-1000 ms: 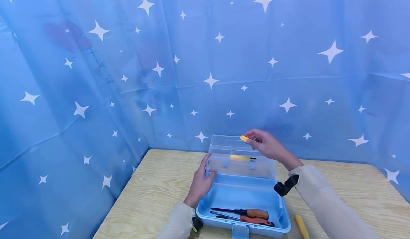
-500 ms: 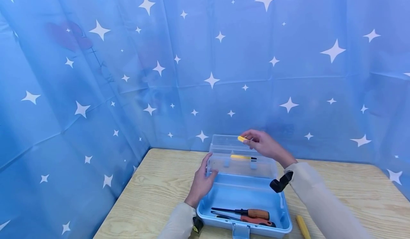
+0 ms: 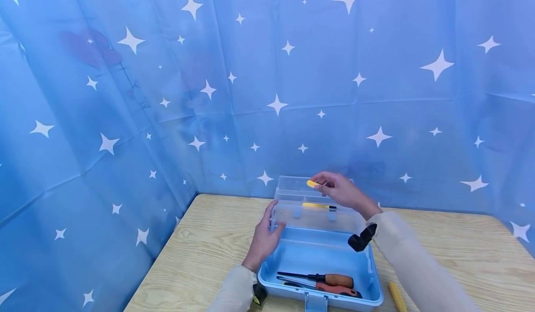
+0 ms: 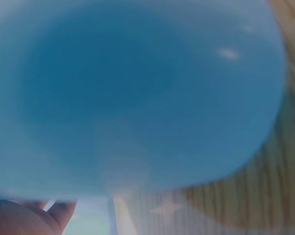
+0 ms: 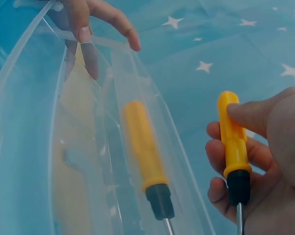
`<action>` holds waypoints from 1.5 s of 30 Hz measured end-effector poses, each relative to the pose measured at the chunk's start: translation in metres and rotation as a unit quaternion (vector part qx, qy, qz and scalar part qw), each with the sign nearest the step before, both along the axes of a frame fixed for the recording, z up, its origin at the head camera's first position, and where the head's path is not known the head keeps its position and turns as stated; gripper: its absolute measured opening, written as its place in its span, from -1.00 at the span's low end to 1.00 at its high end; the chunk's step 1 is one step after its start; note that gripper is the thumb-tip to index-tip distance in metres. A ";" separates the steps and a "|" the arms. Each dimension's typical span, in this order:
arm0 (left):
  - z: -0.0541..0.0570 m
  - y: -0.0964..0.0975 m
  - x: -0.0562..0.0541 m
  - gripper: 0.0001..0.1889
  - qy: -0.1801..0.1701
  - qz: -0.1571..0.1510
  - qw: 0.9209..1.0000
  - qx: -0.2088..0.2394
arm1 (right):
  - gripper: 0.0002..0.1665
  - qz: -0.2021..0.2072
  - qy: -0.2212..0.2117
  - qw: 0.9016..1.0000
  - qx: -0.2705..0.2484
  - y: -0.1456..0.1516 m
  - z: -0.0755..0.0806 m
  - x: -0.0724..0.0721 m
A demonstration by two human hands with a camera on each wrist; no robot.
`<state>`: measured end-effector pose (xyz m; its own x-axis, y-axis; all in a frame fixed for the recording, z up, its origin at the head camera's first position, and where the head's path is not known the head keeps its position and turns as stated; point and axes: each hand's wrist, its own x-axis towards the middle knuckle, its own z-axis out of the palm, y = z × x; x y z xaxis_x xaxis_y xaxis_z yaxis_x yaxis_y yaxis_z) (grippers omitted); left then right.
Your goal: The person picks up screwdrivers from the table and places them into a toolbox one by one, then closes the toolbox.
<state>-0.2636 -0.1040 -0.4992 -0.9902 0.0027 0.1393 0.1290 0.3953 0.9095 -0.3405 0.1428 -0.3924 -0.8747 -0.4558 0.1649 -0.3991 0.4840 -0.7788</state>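
Note:
A light blue toolbox (image 3: pixel 267 298) stands with its clear lid (image 3: pixel 288 219) raised. My left hand (image 3: pixel 264 237) holds the lid's left edge between thumb and fingers; in the left wrist view its fingertips (image 4: pixel 61 213) show below the blurred blue box side. Above the lid my right hand (image 3: pixel 338 191) pinches a screwdriver (image 5: pixel 233 142) with a yellow handle, black collar and metal shaft. A second yellow screwdriver (image 3: pixel 316 205) lies in the lid compartment, seen through clear plastic in the right wrist view. In the box lie a wooden-handled screwdriver (image 3: pixel 338 280) and a red-handled screwdriver (image 3: pixel 336 289).
On the table (image 3: pixel 179 265), right of the box, lies a yellow handle (image 3: pixel 397 296), partly cut off by the frame. The box latch (image 3: pixel 316 302) hangs at the front. A blue curtain with white stars (image 3: pixel 234 131) stands behind and at the left.
My right hand has moved slightly left over the lid with the yellow screwdriver in its fingers. The left hand keeps its place on the lid.

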 end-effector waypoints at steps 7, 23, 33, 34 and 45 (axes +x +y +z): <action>-0.001 0.000 0.001 -0.39 -0.001 -0.003 1.000 0.001 | -0.71 -0.010 -0.023 1.000 0.001 -0.002 -0.009 -0.003; -0.001 0.001 -0.001 -0.38 -0.004 0.003 1.000 -0.002 | -0.70 0.004 -0.006 1.000 0.018 -0.006 -0.018 -0.003; -0.002 0.002 -0.002 -0.38 -0.006 0.004 1.000 0.001 | -0.68 0.011 -0.010 1.000 0.019 -0.007 -0.025 -0.003; -0.002 0.002 -0.001 -0.38 -0.006 0.004 1.000 0.001 | -0.68 0.011 -0.010 1.000 0.020 -0.006 -0.025 -0.003; -0.002 0.000 -0.002 -0.38 -0.002 0.001 1.000 -0.001 | -0.71 0.009 -0.015 1.000 0.021 -0.007 -0.027 -0.004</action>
